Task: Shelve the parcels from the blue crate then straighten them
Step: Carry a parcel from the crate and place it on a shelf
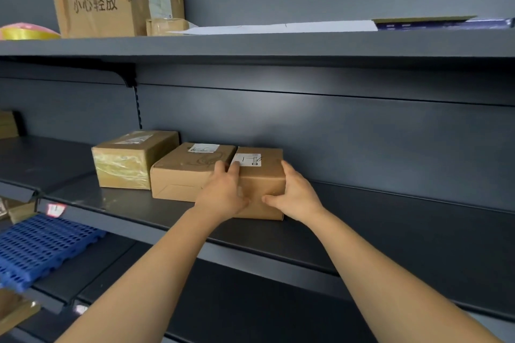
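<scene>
Head view. Three parcels sit on the middle shelf (pixel 390 217). Left hand (pixel 223 192) and right hand (pixel 295 195) clasp the third parcel (pixel 262 175) at centre frame. It touches the second parcel (pixel 184 172) at its 9 o'clock, with the taped parcel (pixel 125 159) beyond. The blue crate (pixel 41 242) is at 8 o'clock, contents unseen. Likely mid-shelving; row still skewed.

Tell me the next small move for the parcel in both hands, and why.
Probably slide the rightmost parcel back a little along the shelf. The left hand and right hand grip it, and it sits against the middle parcel, but its front stands nearer the shelf's lip than that neighbour's.
</scene>
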A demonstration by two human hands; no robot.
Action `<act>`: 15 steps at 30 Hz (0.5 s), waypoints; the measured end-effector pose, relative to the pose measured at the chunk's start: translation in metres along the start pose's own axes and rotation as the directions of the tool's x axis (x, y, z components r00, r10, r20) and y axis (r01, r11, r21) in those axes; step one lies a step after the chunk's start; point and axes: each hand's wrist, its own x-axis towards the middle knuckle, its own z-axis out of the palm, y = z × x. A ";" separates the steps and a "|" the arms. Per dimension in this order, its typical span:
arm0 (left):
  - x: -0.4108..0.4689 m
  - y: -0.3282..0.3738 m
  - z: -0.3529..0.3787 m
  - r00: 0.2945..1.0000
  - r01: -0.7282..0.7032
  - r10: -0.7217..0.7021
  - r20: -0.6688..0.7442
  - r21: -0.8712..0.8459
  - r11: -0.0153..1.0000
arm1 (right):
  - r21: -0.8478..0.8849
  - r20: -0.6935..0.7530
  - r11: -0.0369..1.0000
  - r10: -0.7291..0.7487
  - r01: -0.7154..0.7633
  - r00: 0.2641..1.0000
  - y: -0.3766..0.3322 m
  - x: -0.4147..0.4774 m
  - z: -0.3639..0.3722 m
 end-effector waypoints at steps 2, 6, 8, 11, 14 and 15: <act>0.003 -0.004 0.000 0.998 -0.051 0.055 -0.033 0.093 0.994 | -0.048 -0.026 0.999 -0.003 0.002 1.000 -0.002 -0.001 0.004; 0.001 -0.008 -0.003 0.982 -0.139 0.167 -0.085 0.264 0.954 | -0.200 -0.073 0.980 -0.011 -0.004 0.997 -0.008 -0.016 0.002; -0.005 -0.008 -0.005 0.965 -0.200 0.244 -0.099 0.333 0.922 | -0.325 -0.102 0.945 0.005 -0.038 0.995 -0.009 -0.031 -0.001; -0.019 -0.004 -0.007 0.920 -0.332 0.383 -0.082 0.357 0.873 | -0.504 -0.169 0.855 0.045 -0.125 0.985 -0.007 -0.064 -0.008; -0.039 0.007 -0.008 0.860 -0.476 0.509 -0.042 0.293 0.829 | -0.604 -0.224 0.765 0.107 -0.224 0.969 -0.005 -0.104 -0.018; -0.047 0.012 -0.007 0.841 -0.514 0.540 -0.025 0.272 0.814 | -0.631 -0.241 0.732 0.130 -0.257 0.962 -0.004 -0.119 -0.022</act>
